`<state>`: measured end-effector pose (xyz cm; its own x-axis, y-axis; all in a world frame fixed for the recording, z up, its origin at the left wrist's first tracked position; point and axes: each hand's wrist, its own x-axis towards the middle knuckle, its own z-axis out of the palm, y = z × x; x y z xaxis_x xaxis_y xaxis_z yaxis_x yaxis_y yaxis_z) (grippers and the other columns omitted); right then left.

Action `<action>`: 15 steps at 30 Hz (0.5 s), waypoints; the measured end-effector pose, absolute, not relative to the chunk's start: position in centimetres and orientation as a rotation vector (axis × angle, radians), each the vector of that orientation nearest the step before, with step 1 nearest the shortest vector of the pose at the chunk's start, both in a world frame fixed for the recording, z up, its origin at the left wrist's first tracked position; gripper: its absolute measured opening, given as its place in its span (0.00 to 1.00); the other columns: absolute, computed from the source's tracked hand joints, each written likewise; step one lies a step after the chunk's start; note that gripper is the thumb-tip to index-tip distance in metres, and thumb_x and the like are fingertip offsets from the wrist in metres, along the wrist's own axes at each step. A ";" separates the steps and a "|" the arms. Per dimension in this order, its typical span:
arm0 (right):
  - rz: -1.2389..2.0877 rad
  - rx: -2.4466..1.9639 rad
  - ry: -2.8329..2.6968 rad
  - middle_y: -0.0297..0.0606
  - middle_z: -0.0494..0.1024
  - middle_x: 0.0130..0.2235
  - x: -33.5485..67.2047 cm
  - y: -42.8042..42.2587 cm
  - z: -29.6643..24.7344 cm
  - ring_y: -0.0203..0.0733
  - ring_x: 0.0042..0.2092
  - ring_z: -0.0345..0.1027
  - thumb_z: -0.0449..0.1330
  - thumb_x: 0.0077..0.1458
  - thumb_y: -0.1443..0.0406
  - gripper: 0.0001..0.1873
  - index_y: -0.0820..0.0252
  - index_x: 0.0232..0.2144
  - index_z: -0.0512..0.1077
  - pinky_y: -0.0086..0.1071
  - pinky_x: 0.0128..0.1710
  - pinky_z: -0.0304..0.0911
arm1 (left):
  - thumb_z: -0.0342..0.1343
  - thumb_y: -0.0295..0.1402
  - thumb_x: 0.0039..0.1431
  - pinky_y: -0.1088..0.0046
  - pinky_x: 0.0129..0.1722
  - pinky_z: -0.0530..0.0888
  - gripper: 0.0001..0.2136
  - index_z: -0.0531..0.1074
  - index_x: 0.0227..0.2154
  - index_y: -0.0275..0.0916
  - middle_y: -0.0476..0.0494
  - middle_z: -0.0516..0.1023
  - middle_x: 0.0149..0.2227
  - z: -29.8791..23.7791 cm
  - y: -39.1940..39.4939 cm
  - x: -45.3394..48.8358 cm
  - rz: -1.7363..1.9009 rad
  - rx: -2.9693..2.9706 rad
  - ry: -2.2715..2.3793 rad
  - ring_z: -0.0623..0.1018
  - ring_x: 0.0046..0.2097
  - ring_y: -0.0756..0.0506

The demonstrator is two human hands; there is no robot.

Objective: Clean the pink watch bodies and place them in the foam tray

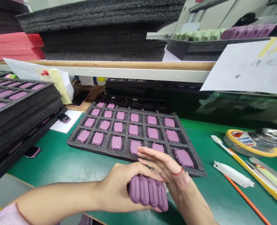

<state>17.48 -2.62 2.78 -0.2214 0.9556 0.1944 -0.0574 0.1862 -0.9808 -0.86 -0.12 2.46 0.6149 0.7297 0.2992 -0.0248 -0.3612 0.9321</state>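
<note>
The left hand (119,186) is closed around a row of four purple, rounded rectangular cases (148,193), held in front of a dark grey foam tray (198,161) with many compartments, which lies on a green table surface (58,161). The right hand (170,167) is just beside them with its fingers extended and not gripping, but whether it touches the cases I cannot tell.

Single head-worn view, facing forward and down across the bench (58,159): left hand (119,186) and right hand (166,164) very near, tray (199,170) at middle range, shelf (129,72) beyond, above.
</note>
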 end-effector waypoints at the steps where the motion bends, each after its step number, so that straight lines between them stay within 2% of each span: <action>1: 1.279 -0.930 -1.343 0.41 0.74 0.60 17.5 -2.5 2.6 0.53 0.61 0.69 0.44 0.66 0.42 0.29 0.45 0.56 0.72 0.48 0.60 0.67 | 0.69 0.31 0.50 0.70 0.49 0.78 0.21 0.74 0.48 0.39 0.41 0.84 0.47 2.3 -0.1 -1.0 0.894 1.825 0.545 0.84 0.46 0.42; 4: 1.367 -0.920 -1.185 0.42 0.78 0.54 17.4 -1.8 1.9 0.50 0.56 0.73 0.47 0.66 0.43 0.26 0.47 0.52 0.75 0.46 0.59 0.68 | 0.67 0.30 0.52 0.69 0.51 0.78 0.20 0.73 0.49 0.39 0.40 0.84 0.47 1.9 0.2 -1.3 0.908 1.896 0.507 0.84 0.48 0.42; 7: 1.479 -0.911 -1.155 0.44 0.79 0.52 17.4 -1.4 1.4 0.51 0.54 0.75 0.51 0.63 0.41 0.28 0.49 0.52 0.73 0.46 0.57 0.69 | 0.67 0.27 0.51 0.70 0.54 0.77 0.22 0.72 0.50 0.40 0.41 0.83 0.49 1.8 0.5 -1.2 0.970 1.933 0.448 0.82 0.52 0.42; 11: 1.601 -1.019 -1.212 0.45 0.78 0.53 17.4 -1.5 1.7 0.55 0.53 0.75 0.50 0.59 0.36 0.35 0.48 0.57 0.68 0.50 0.55 0.69 | 0.66 0.23 0.52 0.72 0.56 0.74 0.25 0.70 0.53 0.42 0.42 0.80 0.54 1.7 0.8 -1.0 1.037 1.953 0.364 0.79 0.57 0.44; 15: 1.714 -1.065 -1.288 0.44 0.81 0.47 17.6 -1.8 2.1 0.56 0.53 0.74 0.48 0.58 0.35 0.40 0.50 0.63 0.61 0.55 0.60 0.61 | 0.65 0.23 0.53 0.72 0.57 0.74 0.25 0.69 0.53 0.42 0.41 0.78 0.57 1.8 0.7 -0.9 1.043 1.948 0.341 0.77 0.59 0.43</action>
